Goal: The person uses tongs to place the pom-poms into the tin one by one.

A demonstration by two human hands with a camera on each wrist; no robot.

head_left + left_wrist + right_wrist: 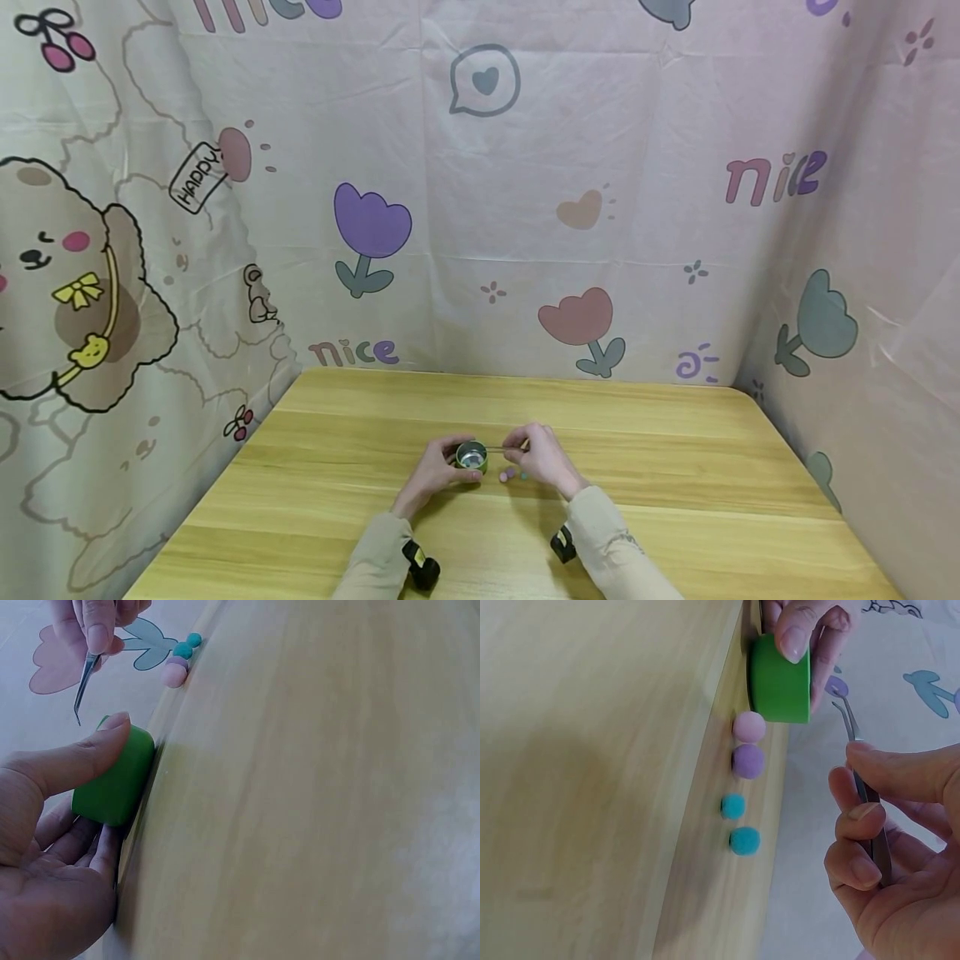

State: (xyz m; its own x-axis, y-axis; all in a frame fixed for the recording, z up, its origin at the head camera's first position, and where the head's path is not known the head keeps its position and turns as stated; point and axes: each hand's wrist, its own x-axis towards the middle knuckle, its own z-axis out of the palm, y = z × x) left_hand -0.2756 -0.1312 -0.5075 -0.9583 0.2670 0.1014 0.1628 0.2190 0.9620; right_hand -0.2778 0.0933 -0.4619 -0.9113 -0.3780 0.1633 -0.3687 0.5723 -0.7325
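Note:
A small green cup [482, 467] with a shiny metal inside stands on the table. My left hand [438, 467] grips it, thumb on the near side and fingers round the far side. Between the thumb and fingers of my right hand [900, 825] is a pair of dark, bent-tipped tweezers [868, 793]. Their tips are slightly apart with nothing between them, pointing toward the cup's opening. Beside the cup sit a pink pom-pom [749, 727], a purple pom-pom [748, 761], a small teal pom-pom [733, 805] and a larger teal pom-pom [745, 841].
The wooden table [337, 483] reaches back to a printed cloth [465, 208] that hangs behind it and along both sides. A black device is strapped at each wrist, below the beige sleeves [378, 554].

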